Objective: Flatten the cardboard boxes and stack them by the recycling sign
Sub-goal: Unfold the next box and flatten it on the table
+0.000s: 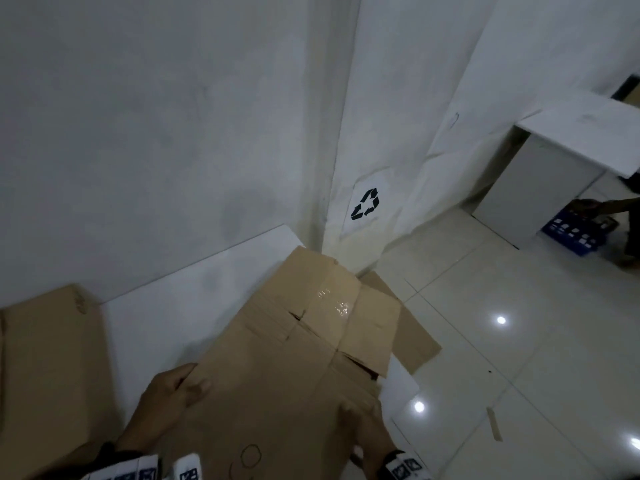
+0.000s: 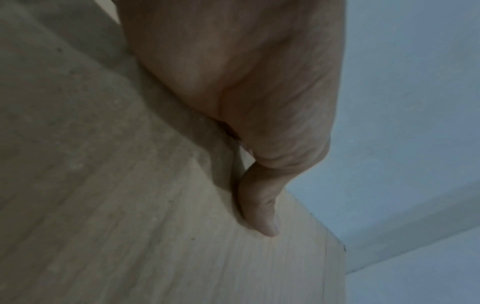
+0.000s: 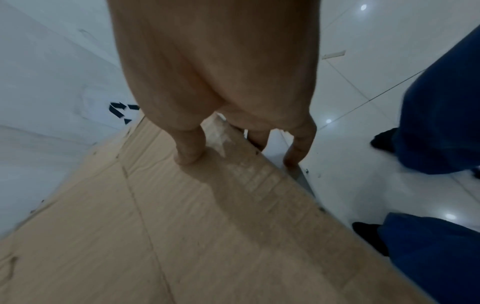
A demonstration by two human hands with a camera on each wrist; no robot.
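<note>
I hold a flattened brown cardboard box (image 1: 287, 358) tilted over the floor, its far end pointing at the wall corner. My left hand (image 1: 180, 386) grips its left edge, thumb (image 2: 262, 205) pressed on the top face (image 2: 155, 205). My right hand (image 1: 360, 424) grips the right edge (image 3: 207, 205), thumb (image 3: 189, 148) on top and fingers (image 3: 298, 148) curled over the side. The black recycling sign (image 1: 365, 204) is on paper taped low on the corner wall, also visible in the right wrist view (image 3: 122, 111). Another flat cardboard sheet (image 1: 415, 337) lies on the floor below the sign.
A white board or tabletop (image 1: 207, 299) runs along the left wall, with more cardboard (image 1: 45, 375) at far left. A white cabinet (image 1: 540, 188), a blue crate (image 1: 575, 233) and another person's arm (image 1: 609, 206) are at right. A tape strip (image 1: 494, 424) lies on the glossy tiles. My blue trouser legs (image 3: 441, 102) stand beside the box.
</note>
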